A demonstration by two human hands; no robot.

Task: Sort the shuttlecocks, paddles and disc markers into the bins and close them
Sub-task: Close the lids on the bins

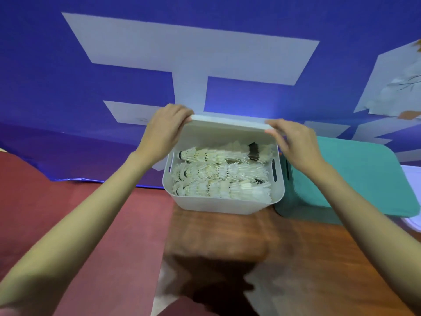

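Note:
A white bin (218,204) stands on the wooden table, filled with rows of white feather shuttlecocks (223,176). Its white lid (227,130) is tilted up over the far rim, front edge raised, leaving most of the bin uncovered. My left hand (165,131) grips the lid's far left corner. My right hand (293,142) holds the lid's far right corner with fingers curled over the edge. To the right sits a teal bin (293,201) with its teal lid (355,174) on top. No paddles or disc markers show.
The wooden table (296,258) reaches toward me from the bins. A blue banner with white shapes (182,65) hangs right behind the bins. Red floor (91,224) lies to the left. A white object's edge (413,224) peeks out at the right border.

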